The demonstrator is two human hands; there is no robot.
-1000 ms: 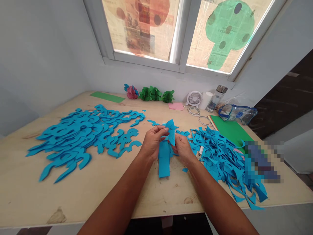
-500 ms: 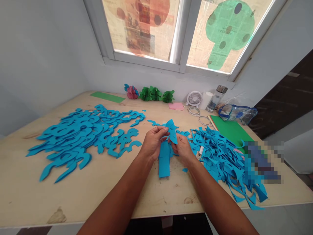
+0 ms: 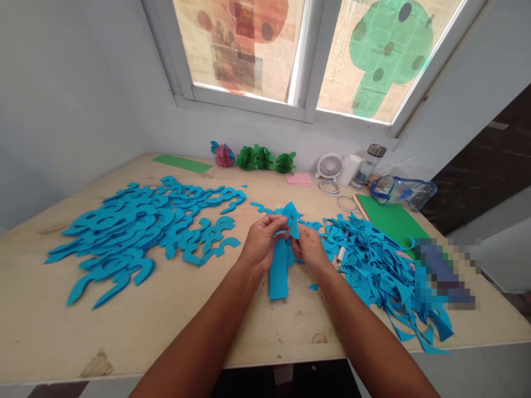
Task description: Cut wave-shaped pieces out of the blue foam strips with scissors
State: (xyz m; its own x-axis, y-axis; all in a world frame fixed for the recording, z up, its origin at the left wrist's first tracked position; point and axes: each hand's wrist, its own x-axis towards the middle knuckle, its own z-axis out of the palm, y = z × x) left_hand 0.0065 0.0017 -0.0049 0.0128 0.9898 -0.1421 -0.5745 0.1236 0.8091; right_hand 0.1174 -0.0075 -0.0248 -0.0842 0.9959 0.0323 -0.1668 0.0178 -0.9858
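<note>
Near the middle of the table, my left hand (image 3: 262,240) pinches a small blue paper piece (image 3: 292,216) between thumb and fingers. My right hand (image 3: 310,249) is closed on the lower edge of the same piece, its fingertips partly hidden. Below my hands a blue paper strip (image 3: 279,273) lies on the wood. To the left spreads a large pile of wavy blue cut-outs (image 3: 136,221). Blue paper scraps (image 3: 373,260) are heaped on the right, with a white marker (image 3: 341,254) at their near-left side.
Along the back stand green paper figures (image 3: 262,158), a pink one (image 3: 224,155), a small fan (image 3: 329,166) and a glass bottle (image 3: 367,167). Tape rolls (image 3: 329,188), a clear pouch (image 3: 403,192) and green sheets (image 3: 394,221) lie at the back right.
The blue piece between my hands has turned slightly and its lower tip sits a little higher. My hands have barely shifted.
</note>
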